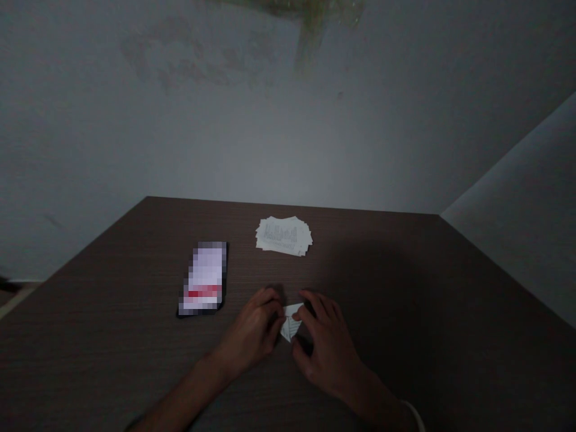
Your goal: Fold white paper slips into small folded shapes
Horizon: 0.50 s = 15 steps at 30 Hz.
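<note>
A small folded piece of printed paper (290, 324) lies on the dark wooden table (405, 300) between my two hands. My left hand (252, 333) pinches its left side with curled fingers. My right hand (326, 345) presses on its right side, fingers bent over the paper's edge. Most of the paper is hidden by my fingers.
A loose stack of small printed paper sheets (283, 236) lies farther back on the table. A phone with a lit screen (204, 278) lies to the left of my hands. A grey wall rises behind the table's far edge.
</note>
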Motion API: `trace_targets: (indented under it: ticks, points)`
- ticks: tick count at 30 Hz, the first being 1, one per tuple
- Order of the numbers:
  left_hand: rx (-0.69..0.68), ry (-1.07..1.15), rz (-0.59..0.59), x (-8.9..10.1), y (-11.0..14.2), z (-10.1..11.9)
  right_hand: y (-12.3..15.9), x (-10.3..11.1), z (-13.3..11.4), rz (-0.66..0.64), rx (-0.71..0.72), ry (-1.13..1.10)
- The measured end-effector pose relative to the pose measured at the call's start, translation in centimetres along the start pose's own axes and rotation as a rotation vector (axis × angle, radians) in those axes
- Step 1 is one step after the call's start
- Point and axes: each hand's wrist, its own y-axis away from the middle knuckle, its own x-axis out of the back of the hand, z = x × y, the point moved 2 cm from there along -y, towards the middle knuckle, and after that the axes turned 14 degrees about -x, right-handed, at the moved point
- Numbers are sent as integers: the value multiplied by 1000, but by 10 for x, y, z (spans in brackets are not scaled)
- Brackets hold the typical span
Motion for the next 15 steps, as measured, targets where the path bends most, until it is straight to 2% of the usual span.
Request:
trace_targets:
  ticks: [8, 15]
  points:
    - [16, 19, 45, -2, -1, -3, 0, -3, 3, -5, 0, 16]
    - [26, 20, 39, -1, -1, -1, 1, -2, 2, -9, -4, 11]
